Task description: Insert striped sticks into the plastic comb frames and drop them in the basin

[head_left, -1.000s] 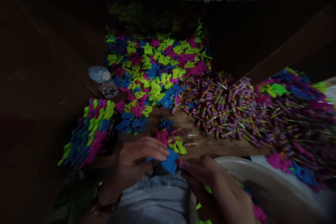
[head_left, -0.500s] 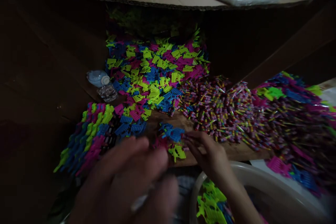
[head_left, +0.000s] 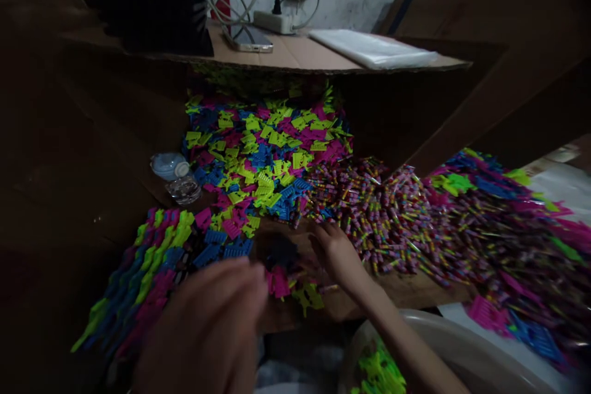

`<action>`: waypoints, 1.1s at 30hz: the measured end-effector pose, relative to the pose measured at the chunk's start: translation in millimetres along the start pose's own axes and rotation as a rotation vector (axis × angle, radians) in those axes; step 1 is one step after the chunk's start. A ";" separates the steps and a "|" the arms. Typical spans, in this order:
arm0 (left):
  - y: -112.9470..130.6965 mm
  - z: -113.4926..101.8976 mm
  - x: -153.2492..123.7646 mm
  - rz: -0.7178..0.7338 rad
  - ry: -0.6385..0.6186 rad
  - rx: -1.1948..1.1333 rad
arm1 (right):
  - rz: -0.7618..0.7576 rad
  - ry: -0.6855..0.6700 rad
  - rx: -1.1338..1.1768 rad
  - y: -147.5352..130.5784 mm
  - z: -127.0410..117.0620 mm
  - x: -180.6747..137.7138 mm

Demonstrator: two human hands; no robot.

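1. Stacked rows of comb pieces (head_left: 148, 258) – green, blue and pink – lie just below the clear bottle (head_left: 178, 177) and slightly to its left.
2. The clear bottle, with a pale cap, sits at the left edge of the loose heap of comb pieces (head_left: 263, 154). The heap spreads to the right of the bottle and above it.
3. Left hand (head_left: 207, 332): well below the bottle, raised toward the camera and blurred. Whether the fingers are spread or closed on anything cannot be told.
4. Small cluster of comb pieces (head_left: 290, 277): below and right of the bottle, on the wooden board (head_left: 415, 286), between the two hands. It has blue, pink and green pieces.
5. Right hand (head_left: 339, 255): farther right of the bottle, palm down over the board, with fingertips at the cluster's right edge. The fingers are curled – whether they pinch a piece cannot be told.
6. Heap of striped sticks (head_left: 392, 215): right of the bottle, just beside the right hand.
7. Pale basin (head_left: 462, 345): far right of the bottle and below it. The right forearm crosses its rim.
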State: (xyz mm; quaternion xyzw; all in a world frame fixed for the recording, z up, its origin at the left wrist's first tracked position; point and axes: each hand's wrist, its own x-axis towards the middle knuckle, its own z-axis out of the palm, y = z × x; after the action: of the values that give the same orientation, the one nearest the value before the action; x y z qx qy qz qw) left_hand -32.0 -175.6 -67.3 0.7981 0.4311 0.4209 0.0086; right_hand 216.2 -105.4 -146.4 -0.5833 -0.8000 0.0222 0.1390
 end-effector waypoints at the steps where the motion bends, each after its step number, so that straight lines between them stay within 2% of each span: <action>1: -7.8 12.4 1.8 0.009 -0.023 0.097 | -0.018 -0.016 -0.018 4.5 0.7 12.5; 2: -18.4 26.5 1.0 -0.002 -0.078 0.209 | -0.040 -0.036 -0.030 8.2 2.9 24.6; 5: -58.1 67.5 -16.5 -0.114 -0.369 0.433 | -0.093 -0.083 -0.039 15.6 15.6 51.7; 7: -80.5 83.6 -33.3 -0.145 -0.475 0.462 | -0.110 -0.092 -0.024 19.0 23.6 58.7; 9: -93.5 88.3 -45.6 -0.157 -0.511 0.405 | -0.105 -0.080 0.004 22.3 27.0 57.8; 11: -97.8 85.8 -50.0 -0.199 -0.482 0.312 | -0.070 -0.045 0.050 24.1 24.4 51.7; 13: -96.4 81.6 -48.0 -0.295 -0.390 0.194 | -0.020 -0.004 0.116 21.5 16.1 41.9; 17: -83.6 75.1 -34.7 -0.609 -0.143 -0.211 | 0.018 0.008 0.307 -4.3 -12.3 14.0; 21: -59.9 68.3 -17.3 -1.023 0.015 -0.815 | 0.127 -0.112 0.853 -41.8 -37.6 -12.4; 24: -41.3 63.9 -8.3 -1.196 -0.008 -1.188 | 0.227 -0.174 1.081 -59.8 -42.6 -23.5; 26: -31.7 62.4 -5.9 -1.232 -0.052 -1.238 | 0.282 -0.179 1.132 -65.9 -41.0 -28.6; 28: -25.2 61.6 -5.5 -1.202 -0.101 -1.154 | 0.317 -0.163 1.163 -69.3 -38.8 -34.4; 33: -16.2 58.4 -3.6 -0.883 -0.331 -0.762 | 0.288 0.012 1.098 -70.3 -36.7 -49.9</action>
State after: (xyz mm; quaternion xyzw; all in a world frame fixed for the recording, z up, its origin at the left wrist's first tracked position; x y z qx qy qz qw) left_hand -4.4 -147.5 -113.6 0.5394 0.5332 0.3728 0.5345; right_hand 174.2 -179.3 -107.0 -0.5287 -0.5828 0.4502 0.4220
